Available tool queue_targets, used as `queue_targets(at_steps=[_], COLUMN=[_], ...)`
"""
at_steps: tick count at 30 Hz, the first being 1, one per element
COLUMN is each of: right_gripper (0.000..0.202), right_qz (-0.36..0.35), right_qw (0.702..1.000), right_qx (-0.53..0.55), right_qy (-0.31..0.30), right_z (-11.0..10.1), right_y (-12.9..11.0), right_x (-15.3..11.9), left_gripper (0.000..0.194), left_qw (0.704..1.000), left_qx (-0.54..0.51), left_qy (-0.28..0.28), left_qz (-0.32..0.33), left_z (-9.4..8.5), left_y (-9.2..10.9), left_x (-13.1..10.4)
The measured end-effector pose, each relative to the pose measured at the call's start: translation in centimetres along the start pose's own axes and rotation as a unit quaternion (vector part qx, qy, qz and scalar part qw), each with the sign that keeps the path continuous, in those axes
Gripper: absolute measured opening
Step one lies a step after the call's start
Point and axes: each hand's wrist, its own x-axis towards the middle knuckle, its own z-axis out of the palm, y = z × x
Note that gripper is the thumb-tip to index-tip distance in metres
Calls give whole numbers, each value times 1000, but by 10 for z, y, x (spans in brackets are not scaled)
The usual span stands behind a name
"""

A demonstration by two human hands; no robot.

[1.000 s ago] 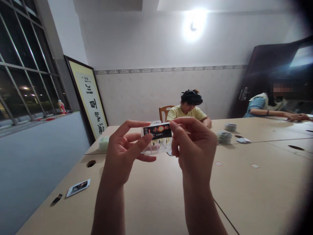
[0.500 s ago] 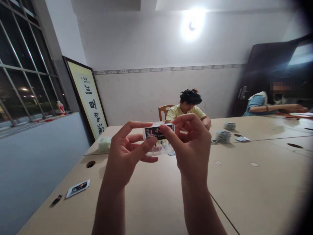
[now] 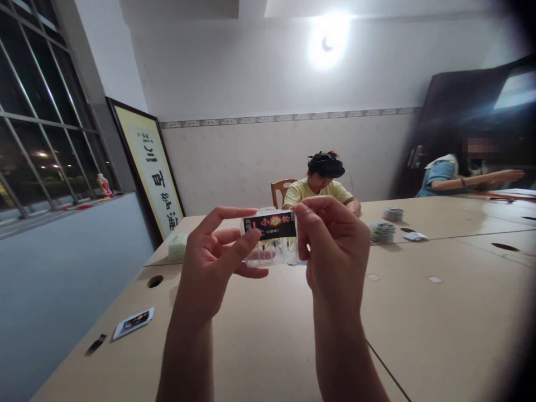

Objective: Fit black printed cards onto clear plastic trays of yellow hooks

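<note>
Both hands hold a small clear plastic fishhook box upright above the table. A black label with red and white print covers its upper part, and small gold and dark hooks show through the compartments below. My left hand grips the left side, its thumb on the label's left part and its fingers above and behind. At the upper right corner, my right hand pinches the box's edge between thumb and bent fingers.
On the table lie a picture packet, a dark strip and small cards. Stacked packs stand at right, clear boxes at left. A person sits opposite, another at far right.
My right thumb has slid right across the label to the box's upper right corner, uncovering more print. My left thumb has moved slightly left. The box stays held in both hands.
</note>
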Motion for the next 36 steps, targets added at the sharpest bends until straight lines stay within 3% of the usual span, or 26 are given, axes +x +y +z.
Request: queue_targets(at_steps=[6,11,29,36], right_gripper=[22,10,6,23], right_qz=[9,16,25,33], right_qw=[999,1000,998,998], right_qx=[31,11,16,-26], right_qy=[-16,-20,-47,-41], right_z=[-3,-3,-3,6], right_y=[0,-1,0,1], right_x=[1,0,3,-2], left_gripper=[26,27,36,31], left_qw=[1000,1000,998,994], left_qx=[3,4,36,62], left_qy=[8,9,58,92], left_qz=[1,-2,-12,3], left_z=[2,1,5,11], left_y=[0,-1,2,5], left_x=[-1,-1,1,0])
